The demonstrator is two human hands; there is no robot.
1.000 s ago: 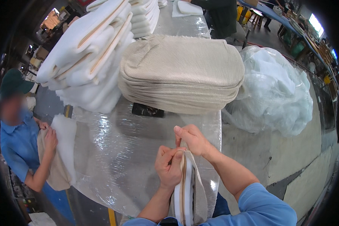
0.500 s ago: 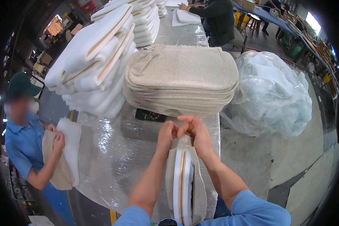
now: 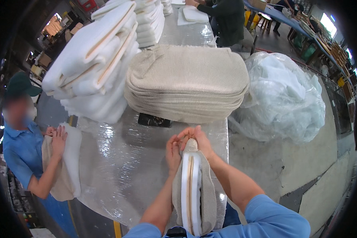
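Both hands meet at the far tip of a white foam pad (image 3: 190, 190) that stands on edge between my forearms, half sheathed in a beige fabric cover (image 3: 208, 194). My left hand (image 3: 173, 150) pinches the cover on the pad's left side. My right hand (image 3: 196, 139) curls over the tip and grips the fabric there. A tan strip runs along the pad's edge. Beyond my hands a tall stack of beige covers (image 3: 186, 81) lies flat on the table.
The table (image 3: 119, 166) is wrapped in shiny clear plastic film. A leaning pile of white foam pads (image 3: 95, 67) stands far left. A black object (image 3: 154, 120) lies under the beige stack. A heap of clear plastic bags (image 3: 283, 95) is at right. A person in blue (image 3: 25, 154) presses a pad at left.
My hands have slid up the pad to its far tip and closed together over it, drawing the beige cover along. The person at left keeps pressing a pad.
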